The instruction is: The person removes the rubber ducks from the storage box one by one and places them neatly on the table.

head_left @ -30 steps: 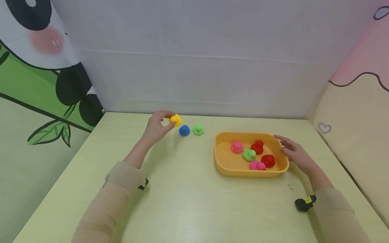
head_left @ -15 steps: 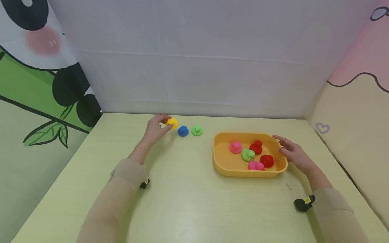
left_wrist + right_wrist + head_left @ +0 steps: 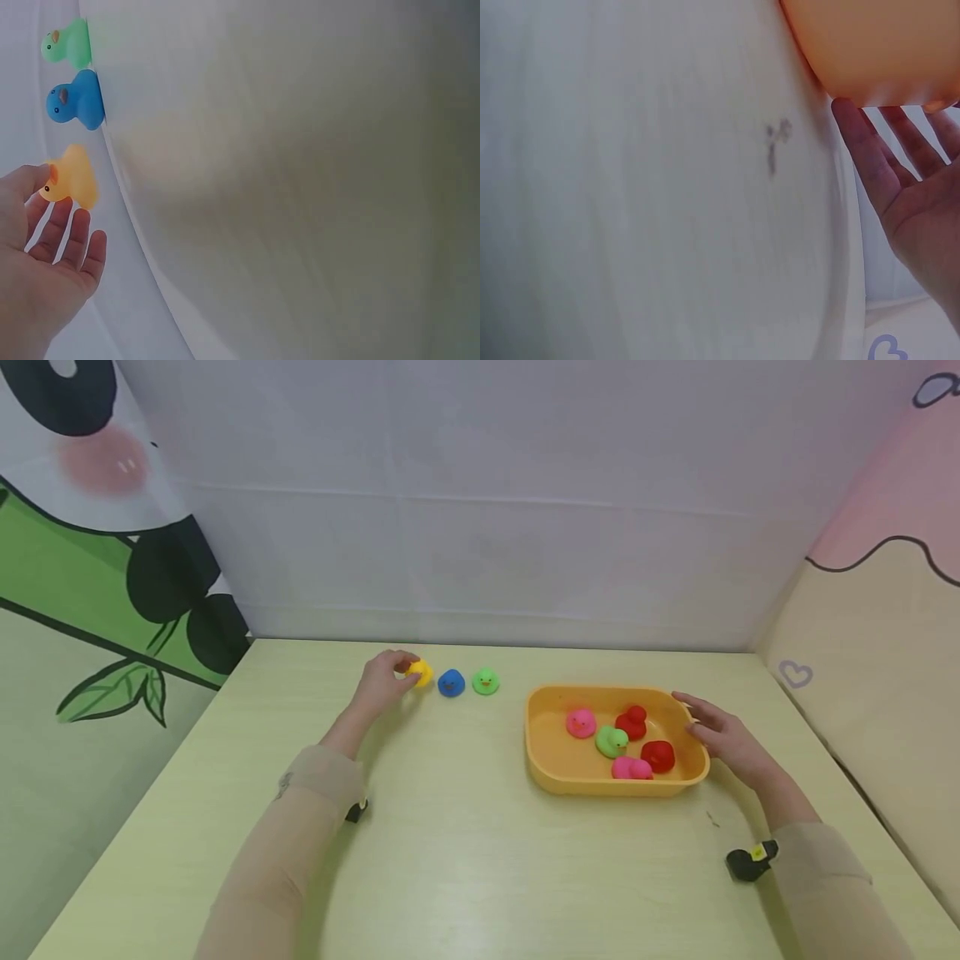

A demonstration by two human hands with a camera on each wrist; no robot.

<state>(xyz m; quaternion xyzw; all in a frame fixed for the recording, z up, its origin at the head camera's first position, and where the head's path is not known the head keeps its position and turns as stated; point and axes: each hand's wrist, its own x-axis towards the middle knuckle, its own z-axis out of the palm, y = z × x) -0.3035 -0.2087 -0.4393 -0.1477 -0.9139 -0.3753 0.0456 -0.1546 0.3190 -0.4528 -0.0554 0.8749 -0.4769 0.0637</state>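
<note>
In the head view my left hand [image 3: 382, 681] pinches a yellow rubber duck [image 3: 422, 672] between thumb and fingers at the far left of the table. The left wrist view shows the duck [image 3: 73, 178] held by its head, with a narrow gap between its base and the tabletop. Beside it stand a blue rubber duck [image 3: 452, 683] and, further right, a green rubber duck [image 3: 486, 682]. My right hand [image 3: 731, 739] rests its extended fingers against the right end of a yellow-orange plastic basin [image 3: 558, 779]. Seen from the right wrist, the fingertips [image 3: 844, 109] touch the basin's outer wall.
Inside the basin lie several rubber ducks: pink ones [image 3: 581, 723], red ones [image 3: 657, 757] and a green one [image 3: 612, 742]. The pale wooden table [image 3: 465, 860] meets a white cloth backdrop [image 3: 480, 568] behind, with printed panels at both sides.
The left hand has brought the yellow duck left and down, from above the blue duck to its left side in the same row. The right hand stays at the basin.
</note>
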